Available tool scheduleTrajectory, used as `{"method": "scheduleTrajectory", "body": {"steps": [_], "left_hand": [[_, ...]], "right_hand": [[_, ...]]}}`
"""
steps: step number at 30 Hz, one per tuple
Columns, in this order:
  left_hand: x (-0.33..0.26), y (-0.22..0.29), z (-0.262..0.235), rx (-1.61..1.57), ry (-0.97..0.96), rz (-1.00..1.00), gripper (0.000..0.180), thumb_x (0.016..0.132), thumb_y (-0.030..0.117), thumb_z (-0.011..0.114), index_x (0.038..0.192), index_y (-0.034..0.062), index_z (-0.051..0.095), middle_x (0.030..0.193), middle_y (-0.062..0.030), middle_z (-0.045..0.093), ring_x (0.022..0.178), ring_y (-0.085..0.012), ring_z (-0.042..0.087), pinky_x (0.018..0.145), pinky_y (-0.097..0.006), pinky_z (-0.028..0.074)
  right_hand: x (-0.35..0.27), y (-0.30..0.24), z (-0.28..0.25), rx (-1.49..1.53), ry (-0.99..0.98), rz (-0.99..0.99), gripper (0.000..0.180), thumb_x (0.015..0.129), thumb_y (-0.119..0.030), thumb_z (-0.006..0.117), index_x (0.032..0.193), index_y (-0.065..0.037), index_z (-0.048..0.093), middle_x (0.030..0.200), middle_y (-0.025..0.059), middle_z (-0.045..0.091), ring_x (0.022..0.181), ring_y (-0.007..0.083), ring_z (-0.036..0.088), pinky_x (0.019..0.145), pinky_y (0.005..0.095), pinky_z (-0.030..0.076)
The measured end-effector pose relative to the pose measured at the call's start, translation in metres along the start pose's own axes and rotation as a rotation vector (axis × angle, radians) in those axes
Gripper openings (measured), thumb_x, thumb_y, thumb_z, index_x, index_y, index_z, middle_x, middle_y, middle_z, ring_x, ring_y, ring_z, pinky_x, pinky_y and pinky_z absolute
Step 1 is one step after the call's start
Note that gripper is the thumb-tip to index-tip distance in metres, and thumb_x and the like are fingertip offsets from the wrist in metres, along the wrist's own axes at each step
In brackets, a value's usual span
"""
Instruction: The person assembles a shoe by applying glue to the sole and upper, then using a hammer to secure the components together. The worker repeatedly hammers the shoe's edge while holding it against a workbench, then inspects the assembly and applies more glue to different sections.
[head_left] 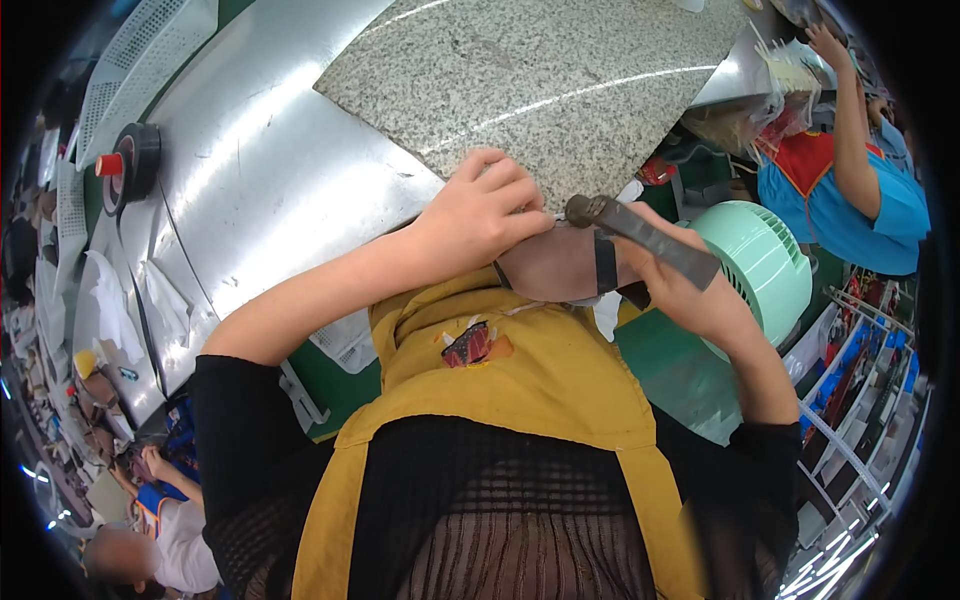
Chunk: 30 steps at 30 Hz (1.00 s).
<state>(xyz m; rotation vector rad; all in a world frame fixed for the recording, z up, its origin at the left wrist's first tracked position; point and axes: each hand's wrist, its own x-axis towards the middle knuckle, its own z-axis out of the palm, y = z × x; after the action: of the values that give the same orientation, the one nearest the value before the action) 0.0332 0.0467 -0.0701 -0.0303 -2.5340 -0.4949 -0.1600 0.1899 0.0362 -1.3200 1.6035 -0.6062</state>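
At the near corner of a speckled granite slab point(530, 90), my left hand point(480, 215) has its fingers curled on the edge of a flat brown piece point(550, 265) with dark strips, which looks like leather. The piece hangs over my lap, in front of the yellow apron point(510, 385). My right hand point(690, 285) is closed around a hammer point(655, 240). Its dark metal head lies just above the brown piece, the round face close to my left fingertips. The hammer's handle is mostly hidden by my hand.
A metal table point(270, 130) carries the slab, with a black reel point(140, 165) at its left. White perforated baskets point(150, 60) line the far left. A mint-green fan point(765, 265) stands beside my right forearm. A person in blue point(840, 215) works at right, another at lower left.
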Motion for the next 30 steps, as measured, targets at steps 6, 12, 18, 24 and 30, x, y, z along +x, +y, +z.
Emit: {"method": "scheduleTrajectory", "body": {"steps": [6,12,18,24,30], "left_hand": [[0.001,0.0,-0.003,0.061,-0.032,0.06,0.023,0.071,0.011,0.06,0.094,0.012,0.064,0.089,-0.0003,0.054,0.09,-0.019,0.053,0.092,-0.039,0.039],[-0.001,0.001,-0.004,0.105,-0.027,0.073,0.022,0.072,0.013,0.063,0.094,0.0133,0.065,0.089,0.0006,0.054,0.092,-0.0188,0.052,0.093,-0.04,0.038],[-0.008,0.001,-0.005,-0.136,-0.02,-0.199,0.015,0.07,0.012,0.068,0.084,0.016,0.063,0.084,0.0033,0.055,0.091,-0.0192,0.052,0.093,-0.04,0.038],[-0.01,0.001,-0.009,0.073,-0.032,0.013,0.023,0.07,0.011,0.07,0.091,0.0157,0.066,0.089,0.0021,0.056,0.091,-0.0201,0.052,0.092,-0.039,0.038],[-0.014,-0.001,-0.008,-0.18,-0.011,-0.205,0.024,0.069,0.01,0.07,0.092,0.015,0.065,0.088,0.0018,0.055,0.091,-0.0202,0.052,0.091,-0.04,0.039]], "right_hand": [[0.0,0.008,0.004,-0.215,0.025,-0.115,0.028,0.089,-0.003,0.056,0.117,-0.002,0.052,0.09,0.0163,0.059,0.075,0.0322,0.06,0.069,0.0339,0.049],[0.002,0.003,0.008,-0.128,0.1,-0.155,0.027,0.087,-0.004,0.056,0.114,-0.003,0.052,0.089,0.0182,0.06,0.081,0.0413,0.058,0.068,0.0375,0.049],[0.005,-0.006,0.012,-0.276,-0.015,-0.008,0.023,0.087,-0.005,0.056,0.108,-0.003,0.05,0.082,0.0186,0.058,0.077,0.0411,0.056,0.066,0.0376,0.049],[0.004,0.0,0.013,-0.158,0.111,-0.211,0.024,0.086,-0.006,0.057,0.109,-0.002,0.05,0.084,0.0183,0.058,0.076,0.0392,0.059,0.066,0.0379,0.049],[0.007,0.003,0.019,-0.323,-0.001,-0.096,0.024,0.085,-0.006,0.056,0.108,-0.005,0.05,0.088,0.0188,0.06,0.08,0.0395,0.06,0.065,0.0402,0.049]]}}
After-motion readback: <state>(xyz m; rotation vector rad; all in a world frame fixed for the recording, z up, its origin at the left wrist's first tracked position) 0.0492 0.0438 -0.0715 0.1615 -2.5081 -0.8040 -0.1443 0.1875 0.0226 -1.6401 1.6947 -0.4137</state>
